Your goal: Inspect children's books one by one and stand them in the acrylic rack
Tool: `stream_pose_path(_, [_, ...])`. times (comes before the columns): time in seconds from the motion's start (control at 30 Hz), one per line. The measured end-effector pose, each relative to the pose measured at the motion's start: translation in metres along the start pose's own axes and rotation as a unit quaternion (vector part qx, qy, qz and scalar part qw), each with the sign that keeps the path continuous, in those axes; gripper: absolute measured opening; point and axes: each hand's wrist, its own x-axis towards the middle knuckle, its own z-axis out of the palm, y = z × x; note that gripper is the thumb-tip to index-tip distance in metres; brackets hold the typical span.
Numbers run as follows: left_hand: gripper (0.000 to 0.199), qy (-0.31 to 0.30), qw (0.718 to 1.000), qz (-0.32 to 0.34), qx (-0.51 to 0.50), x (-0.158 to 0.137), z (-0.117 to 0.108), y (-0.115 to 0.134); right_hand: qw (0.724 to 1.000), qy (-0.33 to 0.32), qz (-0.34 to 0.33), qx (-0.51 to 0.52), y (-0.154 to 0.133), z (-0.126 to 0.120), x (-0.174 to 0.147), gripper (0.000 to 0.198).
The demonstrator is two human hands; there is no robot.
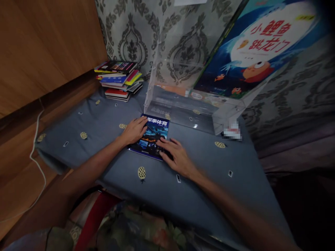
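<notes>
A dark blue book with white Chinese characters and small pictures on its cover lies flat and closed on the cloth-covered table. My left hand rests along the book's left edge, fingers stretched over the upper left part of the cover. On the right side, my right hand touches the cover with its fingers spread apart. Neither hand grips the book or lifts it.
A clear acrylic stand behind the book holds a large blue picture book, tilted back. To the left, several books form an uneven stack near the patterned wall. A white cable hangs beside the wooden panel.
</notes>
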Motion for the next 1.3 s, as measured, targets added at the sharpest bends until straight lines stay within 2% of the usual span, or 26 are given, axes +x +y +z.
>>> stream_pose_path(0.1, [0.045,0.003,1.000,0.003,-0.006,0.000,0.001,-0.001,1.000,-0.017,-0.020,0.015,-0.021,0.000,-0.018,0.035])
stream_pose_path(0.2, [0.045,0.003,1.000,-0.001,-0.009,-0.001,0.001,-0.001,1.000,-0.011,-0.024,0.017,-0.029,0.002,-0.024,0.033])
stream_pose_path(0.6, [0.043,0.028,1.000,0.012,0.006,-0.001,0.001,-0.001,0.999,-0.009,-0.044,0.009,-0.024,0.004,-0.024,0.032])
stream_pose_path(0.83, [0.031,0.027,0.996,0.008,0.088,-0.002,-0.010,0.016,0.999,0.000,-0.052,-0.003,-0.017,0.010,-0.025,0.031])
stream_pose_path(1.03, [0.022,0.050,0.987,-0.059,0.138,-0.006,-0.015,0.024,0.999,0.002,-0.047,-0.004,-0.018,0.010,-0.025,0.032])
stream_pose_path(1.1, [0.021,0.063,0.990,-0.085,0.090,-0.007,-0.014,0.022,0.999,-0.002,-0.046,-0.001,-0.019,0.009,-0.025,0.033])
stream_pose_path(1.17, [0.018,0.079,0.988,-0.123,-0.039,-0.006,-0.013,0.018,0.999,-0.005,-0.043,0.001,-0.019,0.008,-0.025,0.033])
stream_pose_path(1.23, [0.017,0.095,0.965,-0.164,-0.182,-0.002,-0.014,0.012,0.999,-0.004,-0.041,0.005,-0.020,0.006,-0.024,0.031])
stream_pose_path(1.3, [0.019,0.102,0.936,-0.197,-0.274,0.004,-0.016,0.005,0.999,-0.003,-0.040,0.007,-0.021,0.004,-0.024,0.029])
